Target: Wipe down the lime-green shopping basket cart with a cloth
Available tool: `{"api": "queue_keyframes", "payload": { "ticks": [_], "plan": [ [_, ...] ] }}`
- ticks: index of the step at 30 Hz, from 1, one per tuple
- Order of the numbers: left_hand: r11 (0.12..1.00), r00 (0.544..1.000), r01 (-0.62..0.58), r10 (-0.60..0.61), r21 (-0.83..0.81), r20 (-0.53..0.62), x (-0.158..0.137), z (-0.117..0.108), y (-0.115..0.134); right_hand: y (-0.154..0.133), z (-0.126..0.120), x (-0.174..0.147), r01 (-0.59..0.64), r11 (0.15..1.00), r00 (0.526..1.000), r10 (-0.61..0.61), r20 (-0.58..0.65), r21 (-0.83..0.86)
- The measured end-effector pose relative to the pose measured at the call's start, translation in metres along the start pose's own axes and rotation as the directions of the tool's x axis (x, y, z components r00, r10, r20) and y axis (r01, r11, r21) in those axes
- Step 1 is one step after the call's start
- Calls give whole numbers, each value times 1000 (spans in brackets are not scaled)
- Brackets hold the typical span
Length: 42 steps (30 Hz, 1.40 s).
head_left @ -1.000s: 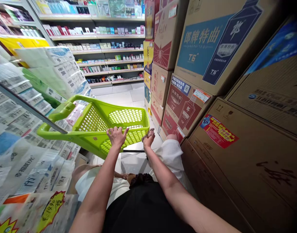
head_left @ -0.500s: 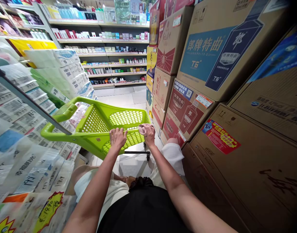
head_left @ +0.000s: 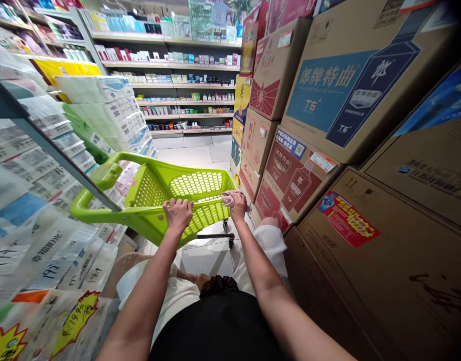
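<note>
A lime-green plastic shopping cart (head_left: 147, 193) with perforated walls stands sideways in front of my knees, its handle end to the left. My left hand (head_left: 178, 214) has its fingers curled over the near rim of the basket, about midway along. Near the basket's right end, my right hand (head_left: 238, 204) grips a crumpled pink cloth (head_left: 230, 197) against that same rim. Its palm side is hidden, as is part of the cloth. Nothing shows inside the visible part of the basket.
Stacked cardboard cartons (head_left: 324, 95) rise close on my right. Wrapped paper packs (head_left: 117, 110) are piled on the left, with price signs (head_left: 75, 321) lower down. Shelves (head_left: 170, 65) of small boxed goods stand across the far end, beyond a tiled floor (head_left: 192, 145).
My left hand has slid slightly left along the rim, and my right hand with the cloth has shifted right, widening the space between them. The view has turned slightly left.
</note>
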<state>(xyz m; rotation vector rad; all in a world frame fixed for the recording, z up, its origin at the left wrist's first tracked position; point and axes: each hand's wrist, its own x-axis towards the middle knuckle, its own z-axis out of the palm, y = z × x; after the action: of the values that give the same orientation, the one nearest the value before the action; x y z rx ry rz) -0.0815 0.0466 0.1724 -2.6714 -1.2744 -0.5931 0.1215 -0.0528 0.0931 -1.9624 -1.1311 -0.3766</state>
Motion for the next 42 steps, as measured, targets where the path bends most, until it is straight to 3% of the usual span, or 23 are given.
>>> {"api": "queue_keyframes", "payload": {
  "ticks": [3, 7, 12, 14, 17, 18, 20, 21, 22, 24, 25, 26, 27, 30, 32, 34, 37, 40, 42],
  "plan": [
    [1000, 1000, 15, -15, 24, -7, -1, 0, 3, -18, 12, -5, 8, 999, 1000, -7, -4, 38],
    [998, 999, -28, 27, 50, 25, 0, -3, -4, -21, 11, 0, 212, 968, 969, -226, 100, 134],
    [998, 999, -10, 7, 64, 54, 5, -2, -1, -11, 7, 11, -88, 994, 996, 88, 4, 66],
    [999, 999, 3, -5, 50, 51, 7, -2, 3, -23, 16, 8, -49, 997, 999, 49, -1, 56],
    [999, 998, -30, 31, -25, 63, 3, -7, 2, -28, 19, 8, 148, 984, 981, -159, 109, 103],
    [997, 998, -39, 42, -68, 40, 0, -11, -2, -22, 15, 11, 143, 984, 979, -157, 134, 105],
    [986, 996, 7, -22, -165, -89, -7, -21, -14, -5, 4, 20, 11, 998, 991, -20, 131, 68],
    [972, 974, 82, -126, -221, -190, -10, -26, -21, 2, 0, 24, -61, 997, 992, 56, 113, 46],
    [942, 919, 178, -263, -285, -294, -13, -31, -28, 5, -3, 28, -122, 992, 989, 119, 86, 27],
    [845, 738, 338, -511, -414, -440, -15, -41, -41, -4, 1, 30, -169, 986, 984, 168, 51, 9],
    [805, 661, 378, -580, -457, -475, -14, -45, -47, -15, 5, 29, -154, 988, 987, 153, 54, 9],
    [786, 618, 394, -610, -476, -496, -13, -49, -53, -29, 11, 26, -115, 993, 991, 113, 71, 15],
    [785, 604, 399, -614, -474, -508, -11, -52, -58, -42, 15, 23, -55, 998, 993, 52, 106, 27],
    [802, 617, 404, -594, -440, -516, -6, -60, -71, -67, 18, 21, 109, 992, 971, -121, 204, 65],
    [808, 639, 397, -583, -435, -501, -4, -63, -77, -69, 11, 26, 74, 996, 973, -83, 215, 48],
    [808, 666, 390, -579, -442, -471, -4, -64, -78, -78, 8, 34, -32, 999, 974, 29, 224, 12],
    [786, 670, 408, -603, -465, -433, -2, -64, -71, -127, 21, 35, -66, 997, 950, 55, 308, 27],
    [791, 692, 410, -594, -454, -411, -3, -62, -63, -191, 39, 25, 181, 967, 941, -223, 253, 177],
    [810, 718, 398, -568, -431, -402, -5, -63, -61, -206, 40, 22, 340, 909, 891, -393, 227, 240]
  ]
}}
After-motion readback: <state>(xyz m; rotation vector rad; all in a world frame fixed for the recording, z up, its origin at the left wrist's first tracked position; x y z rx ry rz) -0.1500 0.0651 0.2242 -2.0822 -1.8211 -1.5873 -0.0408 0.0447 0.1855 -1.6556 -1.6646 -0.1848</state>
